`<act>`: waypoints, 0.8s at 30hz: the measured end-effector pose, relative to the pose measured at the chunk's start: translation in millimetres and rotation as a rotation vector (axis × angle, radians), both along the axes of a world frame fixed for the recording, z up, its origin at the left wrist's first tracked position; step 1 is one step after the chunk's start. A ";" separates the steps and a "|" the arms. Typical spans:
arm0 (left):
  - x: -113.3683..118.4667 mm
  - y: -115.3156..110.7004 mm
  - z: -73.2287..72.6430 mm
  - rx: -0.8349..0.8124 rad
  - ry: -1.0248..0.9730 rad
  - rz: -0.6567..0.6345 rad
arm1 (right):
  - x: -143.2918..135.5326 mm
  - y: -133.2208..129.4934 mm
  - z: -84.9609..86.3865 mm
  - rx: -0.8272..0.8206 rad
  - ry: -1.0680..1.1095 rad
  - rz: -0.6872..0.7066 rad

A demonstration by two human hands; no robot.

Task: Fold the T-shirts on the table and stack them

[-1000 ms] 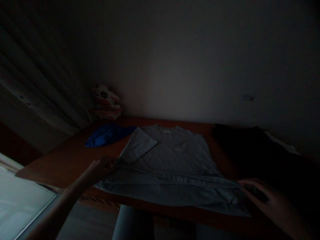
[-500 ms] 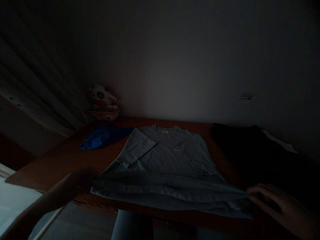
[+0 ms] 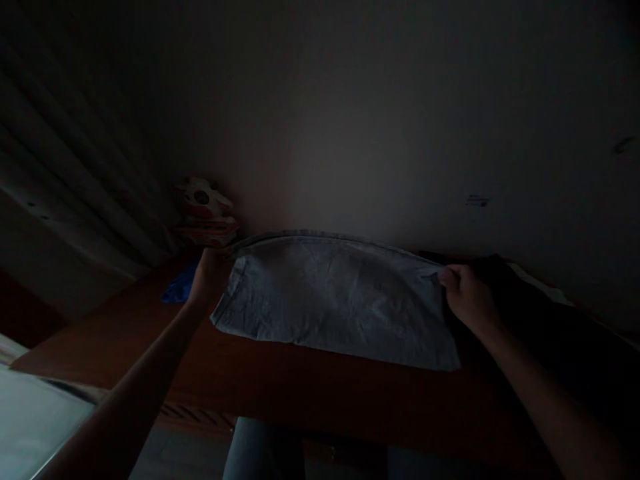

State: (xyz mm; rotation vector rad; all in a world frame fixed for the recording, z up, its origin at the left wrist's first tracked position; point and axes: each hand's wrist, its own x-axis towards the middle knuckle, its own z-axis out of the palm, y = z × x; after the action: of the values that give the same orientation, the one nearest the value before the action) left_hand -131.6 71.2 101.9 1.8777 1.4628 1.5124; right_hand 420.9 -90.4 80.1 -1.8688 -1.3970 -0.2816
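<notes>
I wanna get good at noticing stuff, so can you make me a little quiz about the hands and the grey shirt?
1. True or false: the left hand and the right hand both hold the grey shirt.
2. What colour is the cloth next to the left hand? A) yellow B) blue C) pink
3. Fill the gap: the cow-like toy stands on the person's ____ side.

Key: 1. True. 2. B. 3. left.

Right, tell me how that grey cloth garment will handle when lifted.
The grey cloth garment is probably floppy: it bows along the top between left hand and right hand. Its thin-looking fabric suggests lightness; the visible wrinkles, easy creasing.
</notes>
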 end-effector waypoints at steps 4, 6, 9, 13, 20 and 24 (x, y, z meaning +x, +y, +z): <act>1.2 -22.4 -58.5 -0.211 0.263 -0.032 | -23.0 -16.1 -58.3 -0.068 0.009 0.153; 0.7 -37.2 -81.0 -0.311 0.455 -0.072 | -28.5 -28.4 -84.6 -0.135 0.007 0.245; -0.6 -56.3 -94.2 -0.353 0.619 -0.088 | -29.9 -47.4 -101.6 -0.202 -0.008 0.287; -15.1 -85.6 -92.5 -0.394 0.661 -0.128 | -20.8 -83.8 -83.6 -0.348 0.029 0.326; -94.2 -125.1 -62.5 -0.393 0.397 -0.093 | 36.6 -157.4 -14.1 -0.668 0.283 0.310; -97.9 -98.9 -18.3 -0.383 0.177 -0.099 | 53.4 -137.1 29.5 -0.771 0.417 0.354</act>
State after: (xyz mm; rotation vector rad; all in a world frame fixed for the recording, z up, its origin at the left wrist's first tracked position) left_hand -229.5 -27.7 83.6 1.8478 1.5755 0.9582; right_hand 474.4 -227.5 109.6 -2.0271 -1.6130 0.8900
